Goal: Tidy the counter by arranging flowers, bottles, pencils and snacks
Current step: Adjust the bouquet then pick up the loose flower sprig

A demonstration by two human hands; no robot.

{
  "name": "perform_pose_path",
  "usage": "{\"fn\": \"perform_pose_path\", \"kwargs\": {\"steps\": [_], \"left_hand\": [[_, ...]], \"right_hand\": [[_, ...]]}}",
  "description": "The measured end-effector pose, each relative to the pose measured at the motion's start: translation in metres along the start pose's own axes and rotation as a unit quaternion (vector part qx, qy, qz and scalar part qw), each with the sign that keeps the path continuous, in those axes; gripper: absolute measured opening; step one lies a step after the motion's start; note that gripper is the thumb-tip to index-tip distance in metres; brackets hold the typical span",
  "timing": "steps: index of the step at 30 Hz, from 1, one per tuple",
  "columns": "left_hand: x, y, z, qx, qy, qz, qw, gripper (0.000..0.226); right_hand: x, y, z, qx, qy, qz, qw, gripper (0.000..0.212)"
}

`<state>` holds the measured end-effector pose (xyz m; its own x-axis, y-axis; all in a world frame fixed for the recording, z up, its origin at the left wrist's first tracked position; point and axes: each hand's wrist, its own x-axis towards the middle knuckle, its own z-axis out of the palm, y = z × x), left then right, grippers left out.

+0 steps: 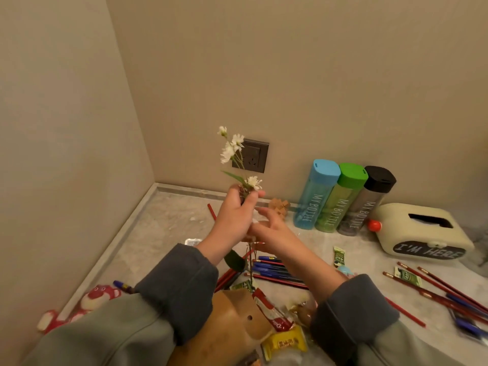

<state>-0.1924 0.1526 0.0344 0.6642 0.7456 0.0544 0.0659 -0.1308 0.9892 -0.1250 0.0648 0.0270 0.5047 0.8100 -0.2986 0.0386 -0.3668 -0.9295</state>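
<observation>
— Sprig [227, 152] position?
— Upright above counter [169, 228], long axis vertical, pinched just under lowest bloom by left grip [236, 207].
— Right grip [269, 229]?
— Fingers spread, clamped on nothing, just right of stem, lower down.
— Next?
— Probably guiding stem foot down toward tan wooden holder [237, 320] directly below; right grip nearer.

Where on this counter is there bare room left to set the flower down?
Bare: the back left corner of the counter, between the wall ledge and the lone red pencil; also a strip between the bottles and the blue pens. Crowded: the front, with snacks, and the right, with red pencils.
</observation>
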Motion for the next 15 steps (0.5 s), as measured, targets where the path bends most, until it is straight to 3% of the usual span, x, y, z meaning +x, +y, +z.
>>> {"fn": "perform_pose_path", "kwargs": {"steps": [4, 7, 9, 13, 15], "left_hand": [[-0.018, 0.000, -0.005, 0.021, -0.042, -0.020, 0.999, 0.027], [-0.034, -0.010, -0.011, 0.054, -0.086, -0.045, 0.994, 0.057], [-0.045, -0.020, -0.016, 0.132, -0.107, -0.080, 0.982, 0.074], [-0.071, -0.039, -0.022, 0.340, -0.210, -0.174, 0.900, 0.056], [-0.083, -0.044, -0.018, 0.409, -0.221, -0.198, 0.863, 0.044]], "right_hand": [[-0.012, 0.013, 0.010, -0.019, 0.014, -0.078, 0.997, 0.020], [-0.019, 0.023, 0.011, 0.015, 0.051, -0.076, 0.996, 0.018], [-0.023, 0.030, 0.010, 0.028, 0.080, -0.038, 0.996, 0.018], [-0.030, 0.042, 0.010, 0.079, 0.056, 0.031, 0.995, 0.021], [-0.034, 0.046, 0.010, 0.091, 0.034, 0.041, 0.994, 0.021]]}}
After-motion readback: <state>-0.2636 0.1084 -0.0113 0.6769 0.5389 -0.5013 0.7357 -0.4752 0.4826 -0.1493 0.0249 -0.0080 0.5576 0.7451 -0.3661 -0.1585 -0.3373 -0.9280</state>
